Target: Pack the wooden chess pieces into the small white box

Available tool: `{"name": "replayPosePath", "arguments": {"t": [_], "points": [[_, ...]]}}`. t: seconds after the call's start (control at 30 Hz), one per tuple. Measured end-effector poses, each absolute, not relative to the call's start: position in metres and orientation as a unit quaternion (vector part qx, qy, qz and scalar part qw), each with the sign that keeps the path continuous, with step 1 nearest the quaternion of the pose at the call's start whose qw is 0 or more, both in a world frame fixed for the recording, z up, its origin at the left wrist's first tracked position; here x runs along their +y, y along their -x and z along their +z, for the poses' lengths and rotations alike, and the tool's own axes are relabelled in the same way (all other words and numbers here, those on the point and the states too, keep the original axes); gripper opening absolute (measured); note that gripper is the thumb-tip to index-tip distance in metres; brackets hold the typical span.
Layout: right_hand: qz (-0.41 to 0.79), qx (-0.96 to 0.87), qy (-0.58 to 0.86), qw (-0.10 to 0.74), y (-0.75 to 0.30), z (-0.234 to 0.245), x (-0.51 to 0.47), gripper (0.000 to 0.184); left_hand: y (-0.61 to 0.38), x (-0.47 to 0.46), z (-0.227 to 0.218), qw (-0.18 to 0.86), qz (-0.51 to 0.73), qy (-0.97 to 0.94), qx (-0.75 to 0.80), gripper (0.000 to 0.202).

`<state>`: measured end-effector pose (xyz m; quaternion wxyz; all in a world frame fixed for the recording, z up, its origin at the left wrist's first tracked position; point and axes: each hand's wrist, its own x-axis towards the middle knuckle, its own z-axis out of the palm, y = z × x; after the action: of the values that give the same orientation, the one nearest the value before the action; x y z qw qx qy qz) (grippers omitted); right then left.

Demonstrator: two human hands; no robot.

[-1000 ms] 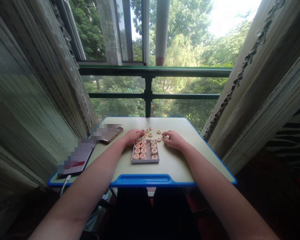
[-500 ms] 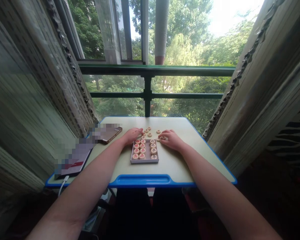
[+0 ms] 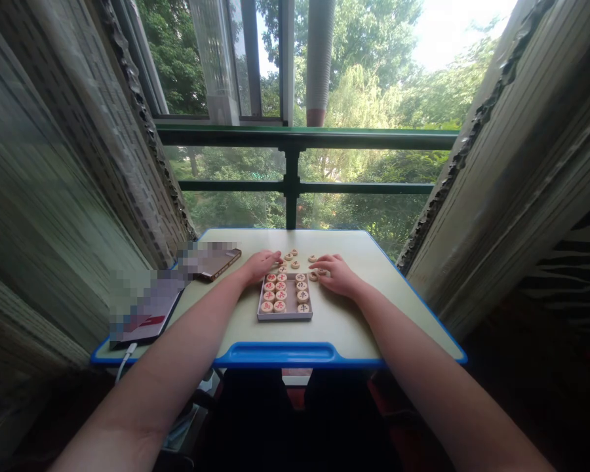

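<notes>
A shallow white box (image 3: 285,316) stands on the small table, holding round Chinese chess pieces. Two columns of red-marked pieces (image 3: 280,295) fill its left side, and one column of dark-marked pieces (image 3: 302,295) lines its right side. My left hand (image 3: 261,265) rests beyond the box's far left corner, fingers stretched toward a loose piece beside the fingertips; whether they touch it is unclear. With fingers apart, my right hand (image 3: 338,274) hovers by the far right corner over loose pieces (image 3: 313,276), partly covering them. More loose pieces (image 3: 295,264) lie between the hands.
On the table's (image 3: 255,334) left side lie a brown box lid (image 3: 219,262) and a flat dark-edged device (image 3: 150,318), partly blurred, with a white cable (image 3: 126,359). Curtains hang at both sides. A green railing (image 3: 309,138) and window stand behind the table.
My right hand's fingers have lifted and spread slightly, uncovering more of a loose piece beside the box. My left hand stays nearly still. The view has shifted a little.
</notes>
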<state>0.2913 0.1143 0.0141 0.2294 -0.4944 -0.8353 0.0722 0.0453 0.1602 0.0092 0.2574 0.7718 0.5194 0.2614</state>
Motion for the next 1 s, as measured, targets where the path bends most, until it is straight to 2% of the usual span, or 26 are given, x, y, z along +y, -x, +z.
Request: {"name": "replayPosePath", "arguments": {"t": [0.3, 0.5, 0.77, 1.0], "points": [[0.085, -0.828, 0.507, 0.224, -0.289, 0.017, 0.113, 0.020, -0.046, 0.159, 0.009, 0.237, 0.278, -0.786, 0.498, 0.057], [0.084, -0.828, 0.508, 0.223, -0.294, 0.018, 0.113, 0.034, -0.045, 0.158, 0.010, 0.235, 0.283, -0.786, 0.497, 0.058], [0.064, -0.824, 0.518, 0.220, -0.294, 0.016, 0.113, 0.017, -0.047, 0.154, 0.015, 0.235, 0.272, -0.780, 0.512, 0.063], [0.043, -0.798, 0.546, 0.250, -0.300, 0.009, 0.123, 0.032, -0.046, 0.159, 0.009, 0.268, 0.289, -0.765, 0.509, 0.062]]}}
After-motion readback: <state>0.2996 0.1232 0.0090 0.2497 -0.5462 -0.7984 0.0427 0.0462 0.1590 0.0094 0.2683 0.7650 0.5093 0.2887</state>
